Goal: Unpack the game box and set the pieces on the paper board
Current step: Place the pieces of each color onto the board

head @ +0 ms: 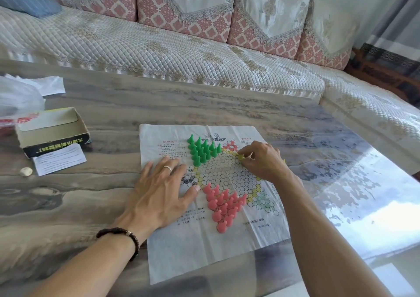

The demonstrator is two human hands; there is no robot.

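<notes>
A single head-worn view looks forward and down, close over the table (113,119), sofa (159,46) behind.

quilted sofa (159,46) behind glossy table (227,105)

The counter (227,105) in front of me is glossy and stone-patterned. On it lie the paper board (204,251), the open game box (51,130) with a leaflet (60,162) just beside it, a coin (26,171), and a plastic bag (20,99) at the left edge.
</notes>
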